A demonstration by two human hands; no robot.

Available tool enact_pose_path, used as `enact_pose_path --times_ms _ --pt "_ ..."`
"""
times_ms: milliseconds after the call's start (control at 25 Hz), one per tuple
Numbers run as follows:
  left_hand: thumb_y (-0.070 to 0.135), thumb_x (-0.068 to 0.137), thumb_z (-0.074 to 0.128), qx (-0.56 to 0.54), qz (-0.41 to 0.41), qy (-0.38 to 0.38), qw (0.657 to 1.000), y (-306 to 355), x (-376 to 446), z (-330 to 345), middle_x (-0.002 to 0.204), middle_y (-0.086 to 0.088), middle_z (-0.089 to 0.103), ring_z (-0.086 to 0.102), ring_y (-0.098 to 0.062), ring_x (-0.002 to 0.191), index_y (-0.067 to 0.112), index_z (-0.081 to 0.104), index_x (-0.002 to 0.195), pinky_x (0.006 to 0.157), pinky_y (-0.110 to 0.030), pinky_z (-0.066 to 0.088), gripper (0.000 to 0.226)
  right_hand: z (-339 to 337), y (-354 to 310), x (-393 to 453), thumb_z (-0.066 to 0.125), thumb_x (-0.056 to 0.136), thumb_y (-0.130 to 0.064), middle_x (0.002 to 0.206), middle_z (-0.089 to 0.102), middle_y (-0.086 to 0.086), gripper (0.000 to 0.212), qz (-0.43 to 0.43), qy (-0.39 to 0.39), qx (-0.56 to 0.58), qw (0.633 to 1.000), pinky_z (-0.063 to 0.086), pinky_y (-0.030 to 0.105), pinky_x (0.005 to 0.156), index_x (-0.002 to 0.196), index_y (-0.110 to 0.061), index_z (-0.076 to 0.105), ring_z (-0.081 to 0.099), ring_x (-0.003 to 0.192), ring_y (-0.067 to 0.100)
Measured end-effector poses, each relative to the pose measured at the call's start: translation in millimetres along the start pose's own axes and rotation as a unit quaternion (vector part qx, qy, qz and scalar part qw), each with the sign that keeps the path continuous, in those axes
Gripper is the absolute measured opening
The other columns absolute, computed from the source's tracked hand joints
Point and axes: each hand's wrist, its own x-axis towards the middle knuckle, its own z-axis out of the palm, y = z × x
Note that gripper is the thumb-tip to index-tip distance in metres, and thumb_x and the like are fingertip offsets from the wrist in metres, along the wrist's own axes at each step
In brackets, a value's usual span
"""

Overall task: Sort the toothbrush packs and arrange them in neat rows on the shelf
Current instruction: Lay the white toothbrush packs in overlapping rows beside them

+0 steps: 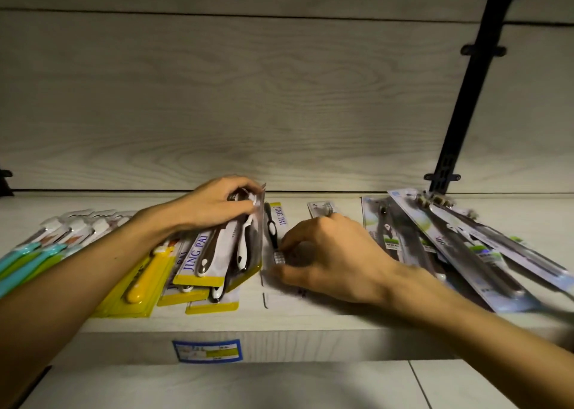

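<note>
Fingers (281, 247) of the right hand (329, 253) curl onto a flat pack (275, 231) just right of the tilted JING PAI stack (217, 250), which the left hand (214, 203) grips at its far end (a loose hold would likely spill it onto that pack).

Both hands (217, 203) (329, 256) on toothbrush packs (223, 253)

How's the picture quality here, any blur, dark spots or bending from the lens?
Head view: dim overall, with corners darker than the middle; the right hand and the grey packs at far right are smeared by motion blur; the left hand and its JING PAI packs are sharper; the shelf edge bows from the wide-angle lens.
</note>
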Motion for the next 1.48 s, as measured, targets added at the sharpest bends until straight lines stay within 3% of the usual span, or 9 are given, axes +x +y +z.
enact_pose_path --times_ms 200,440,640,760,880,1000,1120,1320,1480 --pt "0.056 0.079 0.057 0.042 0.009 -0.01 0.999 -2.1 -1.6 1.9 0.123 0.018 0.062 0.057 -0.001 0.115 0.037 0.063 0.122 0.103 -0.032 0.048 0.048 -41.1 30.6 2.8 0.065 0.075 -0.051 0.067 0.072 -0.014 0.027 0.104 0.079 0.111 0.985 0.052 0.028 0.054 0.087 -0.031 0.077 0.063 0.057 -0.001" --pt "0.039 0.09 0.071 0.038 0.043 0.023 0.998 4.2 0.5 8.7 0.136 0.009 0.058 0.056 -0.008 0.123 0.031 0.057 0.134 0.106 -0.037 0.046 0.046 -62.0 95.3 -1.8 0.069 0.088 -0.027 0.091 0.077 0.006 0.016 0.214 0.15 0.204 0.943 0.056 0.042 0.088 0.093 -0.018 0.08 0.071 0.092 0.024" --pt "0.042 0.095 0.064 -0.022 0.061 0.054 0.996 22.1 13.3 -0.4 0.141 0.01 0.055 0.056 -0.005 0.123 0.027 0.055 0.136 0.107 -0.036 0.046 0.045 -59.3 103.8 -6.4 0.064 0.092 -0.027 0.096 0.074 -0.011 0.018 0.204 0.259 0.267 0.906 0.051 0.027 0.079 0.103 -0.02 0.077 0.065 0.086 -0.003" --pt "0.035 0.1 0.057 -0.1 0.067 0.116 0.986 38.4 26.8 -5.1 0.137 0.008 0.056 0.056 -0.003 0.12 0.029 0.056 0.131 0.108 -0.032 0.046 0.032 -61.4 103.4 4.6 0.063 0.096 -0.02 0.102 0.074 -0.012 0.016 0.129 0.18 0.31 0.925 0.046 0.016 0.083 0.107 -0.02 0.074 0.066 0.093 -0.007" --pt "0.027 0.103 0.055 -0.113 0.073 0.162 0.978 52.4 42.0 -18.1 0.132 0.007 0.058 0.054 -0.006 0.122 0.026 0.06 0.127 0.106 -0.022 0.042 0.025 -48.4 107.0 20.6 0.058 0.099 -0.011 0.115 0.071 0.006 0.022 0.047 0.028 0.319 0.946 0.051 0.025 0.097 0.117 -0.007 0.068 0.067 0.109 0.016" --pt "0.034 0.101 0.056 -0.067 0.024 -0.017 0.997 59.8 44.2 -17.6 0.132 0.007 0.062 0.058 -0.002 0.114 0.024 0.059 0.132 0.094 -0.007 0.043 0.033 -29.2 108.1 40.2 0.058 0.098 -0.013 0.118 0.068 0.012 0.024 0.032 -0.056 0.277 0.959 0.05 0.036 0.102 0.119 -0.006 0.068 0.064 0.112 0.026" --pt "0.034 0.097 0.062 -0.036 0.025 -0.115 0.992 57.1 34.7 9.0 0.134 0.005 0.062 0.061 -0.008 0.119 0.018 0.056 0.139 0.093 -0.008 0.045 0.046 -13.1 108.6 56.2 0.064 0.096 -0.022 0.122 0.067 0.005 0.032 0.036 -0.053 0.155 0.986 0.048 0.031 0.098 0.127 -0.013 0.066 0.063 0.11 0.019" --pt "0.026 0.098 0.063 -0.006 0.088 -0.115 0.989 48.5 28.6 22.4 0.141 0.008 0.058 0.053 -0.004 0.128 0.021 0.053 0.143 0.109 -0.028 0.043 0.047 -5.0 121.8 59.2 0.064 0.092 -0.046 0.11 0.07 -0.004 0.033 0.097 -0.009 0.063 0.993 0.054 0.035 0.086 0.115 -0.022 0.07 0.064 0.099 0.015" --pt "0.005 0.093 0.064 -0.099 -0.016 -0.052 0.994 60.7 26.0 41.2 0.138 0.002 0.058 0.052 -0.01 0.129 0.019 0.051 0.142 0.114 -0.035 0.04 0.053 3.8 119.5 60.2 0.056 0.097 -0.044 0.101 0.073 0.001 0.033 0.11 -0.008 0.048 0.993 0.055 0.043 0.084 0.108 -0.018 0.072 0.066 0.091 0.021"
